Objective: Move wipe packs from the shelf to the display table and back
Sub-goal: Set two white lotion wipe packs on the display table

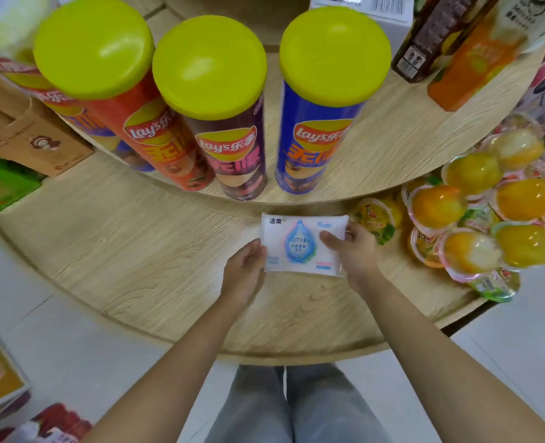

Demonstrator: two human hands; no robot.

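A white wipe pack [300, 243] with a blue drop printed on it lies flat on the lower tier of the round wooden display table [143, 263], just below the upper tier's edge. My left hand [244, 271] grips its lower left side. My right hand [352, 251] grips its right side, thumb on top of the pack. Both hands hold the same pack.
Three chip cans with yellow lids [213, 100] stand on the upper tier [392, 145] right behind the pack. Jelly cups with orange fruit [475, 215] crowd the lower tier to the right. Cardboard boxes [25, 135] sit at the left, drink cartons [450, 52] at the upper right.
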